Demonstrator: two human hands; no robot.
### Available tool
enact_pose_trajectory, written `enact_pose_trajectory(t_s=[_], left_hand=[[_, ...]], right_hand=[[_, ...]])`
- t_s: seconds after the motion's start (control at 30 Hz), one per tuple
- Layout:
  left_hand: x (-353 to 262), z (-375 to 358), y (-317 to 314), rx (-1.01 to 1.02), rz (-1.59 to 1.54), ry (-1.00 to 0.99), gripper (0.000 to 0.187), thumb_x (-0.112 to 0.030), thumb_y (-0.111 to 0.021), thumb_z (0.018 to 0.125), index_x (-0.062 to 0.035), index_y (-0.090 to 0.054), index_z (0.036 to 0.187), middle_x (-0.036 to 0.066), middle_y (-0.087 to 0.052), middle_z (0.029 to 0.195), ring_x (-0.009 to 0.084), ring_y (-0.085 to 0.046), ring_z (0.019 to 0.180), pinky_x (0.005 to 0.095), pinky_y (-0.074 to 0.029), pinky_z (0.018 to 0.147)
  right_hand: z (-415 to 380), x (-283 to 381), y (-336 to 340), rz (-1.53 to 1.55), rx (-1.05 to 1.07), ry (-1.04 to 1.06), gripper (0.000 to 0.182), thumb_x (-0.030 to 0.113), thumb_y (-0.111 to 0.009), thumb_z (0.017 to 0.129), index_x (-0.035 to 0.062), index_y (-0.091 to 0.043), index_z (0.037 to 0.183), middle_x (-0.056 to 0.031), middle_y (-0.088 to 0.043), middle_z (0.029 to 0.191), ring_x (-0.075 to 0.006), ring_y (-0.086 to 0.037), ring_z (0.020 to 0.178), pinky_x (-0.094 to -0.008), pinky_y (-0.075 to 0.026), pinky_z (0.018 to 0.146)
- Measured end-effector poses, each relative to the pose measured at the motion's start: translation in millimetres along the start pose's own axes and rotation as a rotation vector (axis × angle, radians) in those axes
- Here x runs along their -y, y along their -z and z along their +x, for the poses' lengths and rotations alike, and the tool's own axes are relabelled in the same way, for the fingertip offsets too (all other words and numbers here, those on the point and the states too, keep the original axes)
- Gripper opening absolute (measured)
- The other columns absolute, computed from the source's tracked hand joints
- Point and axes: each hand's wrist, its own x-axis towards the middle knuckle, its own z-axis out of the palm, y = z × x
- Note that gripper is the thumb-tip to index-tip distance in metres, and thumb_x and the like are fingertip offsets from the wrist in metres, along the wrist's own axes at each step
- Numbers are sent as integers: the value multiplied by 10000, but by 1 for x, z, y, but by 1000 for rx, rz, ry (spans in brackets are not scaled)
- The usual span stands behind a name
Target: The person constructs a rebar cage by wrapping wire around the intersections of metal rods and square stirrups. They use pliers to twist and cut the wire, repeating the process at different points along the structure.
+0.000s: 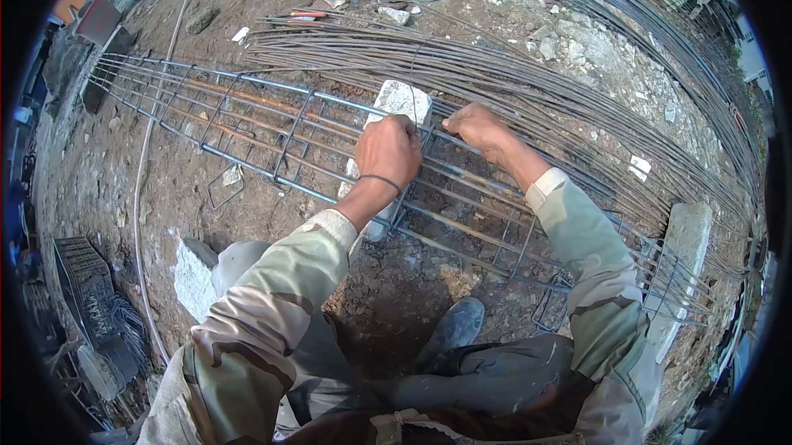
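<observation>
A long rebar cage (309,119) of steel bars and square stirrups lies across in front of me, propped on a pale concrete block (400,100) near its middle. My left hand (388,150), a dark band on its wrist, is closed in a fist over the cage beside a stirrup (404,207); what it grips is hidden. Just to the right, my right hand (480,129) is closed in a pinch at the cage's far top bar. Anything between its fingertips is too small to name. A thin wire (413,70) rises behind the block.
Loose rebar (355,47) lies in a bundle beyond the cage. Another concrete block (681,251) supports the right end. A pale hose (142,189) crosses the dirt at left, near a dark crate (82,280). A broken block (194,276) sits beside my leg.
</observation>
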Motion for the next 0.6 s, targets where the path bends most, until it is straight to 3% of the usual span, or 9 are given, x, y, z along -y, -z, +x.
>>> enact_pose_trajectory(t_s=[0.07,0.1,0.13,0.2,0.33,0.43,0.53,0.6], left_hand=[[-2,-11,-8,-71,-38,50,109,-133,-763,851,-29,-772,883,249,-738,811,438,-738,796,506,-588,733],[-1,-15,-8,-89,-33,19,125,-158,-765,854,-36,-758,878,239,-727,779,436,-731,767,511,-579,710],[1,-19,-7,-81,-24,5,125,-158,-765,854,-36,-758,878,239,-727,779,436,-731,767,511,-579,710],[3,-27,1,-148,104,-91,135,-169,-757,859,-34,-763,862,197,-718,709,384,-724,665,463,-574,652],[4,-22,15,-161,245,-157,129,-183,-748,865,-54,-756,855,195,-712,694,395,-720,660,486,-569,623],[8,-21,11,-180,290,-207,115,-178,-749,858,-63,-749,847,199,-705,682,406,-711,642,498,-565,611],[5,-21,19,-170,341,-243,99,-165,-742,858,-66,-752,846,198,-705,681,402,-709,634,499,-563,602],[7,-17,21,-167,336,-223,103,-157,-734,862,-57,-756,852,199,-711,689,400,-713,640,496,-566,602]], right_hand=[[1,5,-1,-8,191,-42,277,210,-673,1035,-54,-754,1008,-141,-699,857,-225,-642,825,-441,-500,760],[-9,17,-1,-72,149,-29,278,166,-674,1015,-51,-708,844,-132,-678,807,-216,-614,774,-434,-470,713],[-5,14,-2,-57,139,-29,278,166,-674,1015,-51,-708,844,-132,-678,807,-216,-614,774,-434,-470,713],[5,5,-5,4,200,-8,207,107,-630,1027,-64,-745,1004,-123,-711,882,-192,-650,795,-382,-524,696],[14,-4,-8,-12,218,-18,198,88,-618,1023,-64,-745,1007,-127,-713,904,-191,-654,803,-370,-526,697],[5,7,-4,-3,210,-6,187,85,-614,1020,-49,-741,992,-121,-713,911,-196,-655,803,-389,-533,715],[-4,9,-3,23,135,17,176,69,-622,1000,-33,-733,908,-92,-686,875,-184,-610,766,-409,-504,711],[-3,7,1,18,214,21,186,51,-636,972,-6,-715,814,-63,-637,811,-177,-545,731,-418,-460,695]])
